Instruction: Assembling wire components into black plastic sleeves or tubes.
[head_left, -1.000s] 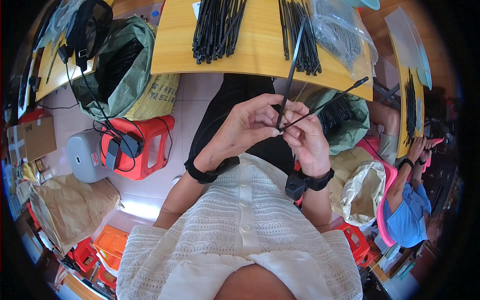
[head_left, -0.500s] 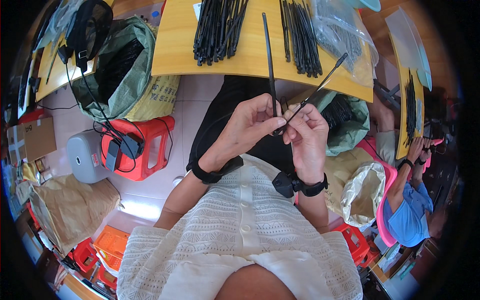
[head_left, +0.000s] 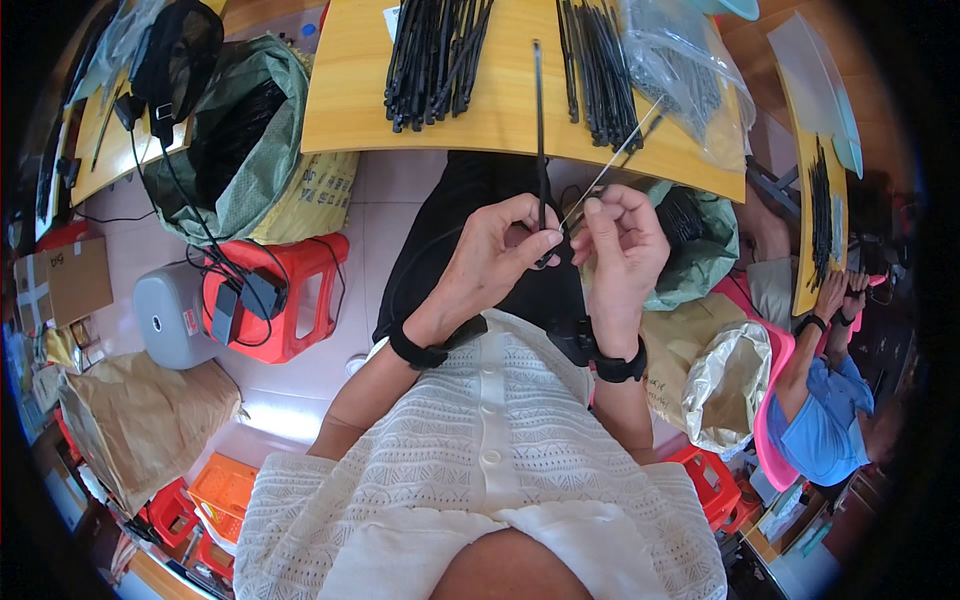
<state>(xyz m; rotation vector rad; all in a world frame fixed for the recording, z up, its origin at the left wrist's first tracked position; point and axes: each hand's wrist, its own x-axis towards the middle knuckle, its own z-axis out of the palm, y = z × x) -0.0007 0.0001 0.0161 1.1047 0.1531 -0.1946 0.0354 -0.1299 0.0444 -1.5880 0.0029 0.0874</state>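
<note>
The left hand (head_left: 500,248) holds a black rod (head_left: 540,130) nearly upright, its lower part closed in between thumb and curled fingers, while its free end rises past the front edge of the worktop (head_left: 345,105). Just beside it, the right hand (head_left: 626,240) pinches a thin rod (head_left: 625,140) with thumb and bent fingers, a narrow grip; this rod slants up to the right, catches the light, and passes over the front edge toward the right corner. A dark, blurred stretch lies by its far end, and I cannot tell whether it belongs to the same piece. The lower ends of both rods come close together between the hands; whether they touch is hard to see. On the worktop, a thick bundle of black rods (head_left: 435,65) lies left of the middle, with its ends near the front edge, and a smaller bundle (head_left: 603,85) lies farther right. Beside that, toward the right edge, is a clear plastic bag (head_left: 690,75) of thin grey pieces. Below the front edge, at the right, stands a green sack (head_left: 690,282) with black things inside. Off to the right, another person's hands (head_left: 840,297) are near a smaller table (head_left: 808,285).
</note>
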